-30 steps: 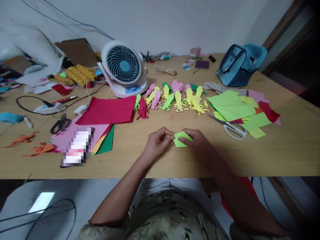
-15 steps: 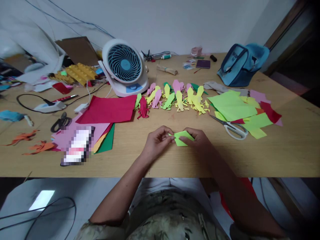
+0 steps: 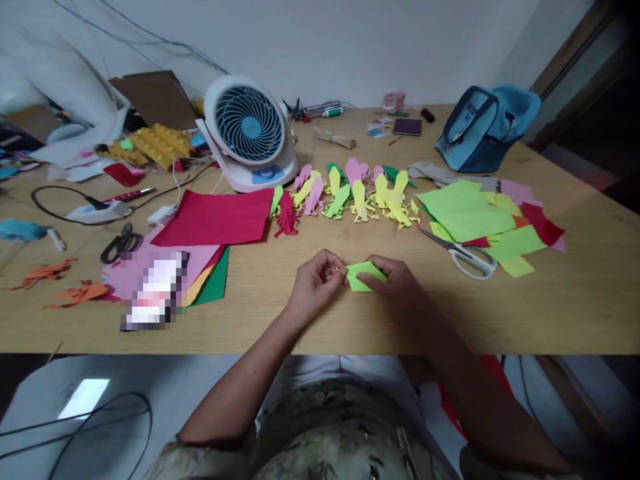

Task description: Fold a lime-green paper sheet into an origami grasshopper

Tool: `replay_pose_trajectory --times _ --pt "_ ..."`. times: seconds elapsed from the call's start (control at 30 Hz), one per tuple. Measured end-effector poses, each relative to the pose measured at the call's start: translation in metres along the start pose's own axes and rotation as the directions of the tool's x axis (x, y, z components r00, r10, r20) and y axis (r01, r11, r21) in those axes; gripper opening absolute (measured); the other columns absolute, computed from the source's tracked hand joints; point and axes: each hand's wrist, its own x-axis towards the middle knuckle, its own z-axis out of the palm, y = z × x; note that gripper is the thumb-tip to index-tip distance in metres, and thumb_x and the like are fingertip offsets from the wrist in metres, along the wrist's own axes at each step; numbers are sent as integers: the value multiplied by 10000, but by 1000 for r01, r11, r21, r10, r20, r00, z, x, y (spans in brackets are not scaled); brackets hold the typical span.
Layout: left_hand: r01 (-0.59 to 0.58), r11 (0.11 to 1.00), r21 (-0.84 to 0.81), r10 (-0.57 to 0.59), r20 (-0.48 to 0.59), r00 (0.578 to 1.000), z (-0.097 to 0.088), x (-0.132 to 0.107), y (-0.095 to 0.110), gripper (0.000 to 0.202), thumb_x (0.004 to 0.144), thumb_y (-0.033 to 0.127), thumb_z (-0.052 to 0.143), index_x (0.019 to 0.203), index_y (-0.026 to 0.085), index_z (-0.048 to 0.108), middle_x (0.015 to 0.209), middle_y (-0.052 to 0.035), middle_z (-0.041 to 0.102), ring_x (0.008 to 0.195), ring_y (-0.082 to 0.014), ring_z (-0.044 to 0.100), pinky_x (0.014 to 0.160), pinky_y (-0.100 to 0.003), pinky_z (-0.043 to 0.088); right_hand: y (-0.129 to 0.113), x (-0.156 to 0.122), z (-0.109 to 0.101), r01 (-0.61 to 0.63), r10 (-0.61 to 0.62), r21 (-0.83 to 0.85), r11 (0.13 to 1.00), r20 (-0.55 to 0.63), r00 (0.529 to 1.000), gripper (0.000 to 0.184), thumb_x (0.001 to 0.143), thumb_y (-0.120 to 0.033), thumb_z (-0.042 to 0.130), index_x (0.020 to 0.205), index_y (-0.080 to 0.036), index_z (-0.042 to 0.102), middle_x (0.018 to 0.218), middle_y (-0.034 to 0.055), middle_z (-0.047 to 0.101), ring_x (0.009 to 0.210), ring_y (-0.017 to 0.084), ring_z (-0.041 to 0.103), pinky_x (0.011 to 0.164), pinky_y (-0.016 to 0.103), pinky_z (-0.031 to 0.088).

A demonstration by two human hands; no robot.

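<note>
Looks like wood across the table (image 3: 280, 267), smooth, with a faint sheen. Crisp, matt paper in the held slip (image 3: 361, 270); equally matt, smooth paper in the red sheet (image 3: 215, 218). Looks like hard plastic on the fan (image 3: 251, 127), smooth and lightly glossy. Metal and smooth plastic in the scissors (image 3: 454, 249). Matt cloth in the bag (image 3: 465, 143). Glossy and reflective on the floor (image 3: 175, 400).

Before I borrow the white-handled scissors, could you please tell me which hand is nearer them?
Right: the right hand is left of the white-handled scissors; the left hand is farther left.
</note>
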Motion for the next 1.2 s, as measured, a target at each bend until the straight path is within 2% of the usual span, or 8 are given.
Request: replay_pose_trajectory --times 0.23,0.53,0.77,0.97,1.1,1.2 --pt "-7 1000 -22 7 -16 1000 1 0 -1 101 841 253 640 827 166 591 677 -3 642 608 -110 569 594 -221 420 -1 -1 5 48 -51 -63 997 -47 998 212 757 -369 688 742 -175 603 609 -48 482 567 99 414 520 225 310" --pt "46 976 -214 -40 36 999 1 3 7 134 810 253 679 819 154 588 717 -2 653 666 -105 618 653 -218 461 1 -1 6 119 -132 -101 988 -128 983 247 807 -382 647 685 -186 558 587 -47 457 546 94 395 511 223 311" --pt "14 976 -216 -16 -10 1000 2 3 4 126 799 221 683 797 151 578 777 -19 675 682 -99 628 659 -217 473 1 -1 7 148 -165 -125 981 -133 977 223 824 -359 627 696 -186 570 598 -44 486 549 96 404 516 225 313" --pt "53 965 -258 -55 2 999 2 4 4 170 762 197 704 850 159 564 725 14 636 659 -86 629 657 -200 489 -1 -1 8 134 -146 -93 987 -136 980 212 811 -344 627 682 -189 559 586 -46 477 541 97 398 517 230 312" --pt "92 949 -303 -88 27 996 3 4 8 296 732 196 725 966 174 546 795 16 640 657 -80 627 659 -205 501 -3 -1 8 103 -113 -81 991 -133 985 214 808 -358 620 685 -194 558 589 -43 477 543 104 399 519 237 313" --pt "99 954 -284 -96 22 995 4 5 8 299 722 222 743 954 169 562 787 16 627 627 -72 593 616 -194 476 -3 -1 8 98 -109 -88 991 -127 986 216 810 -368 616 691 -198 555 598 -38 480 553 109 408 525 240 319"
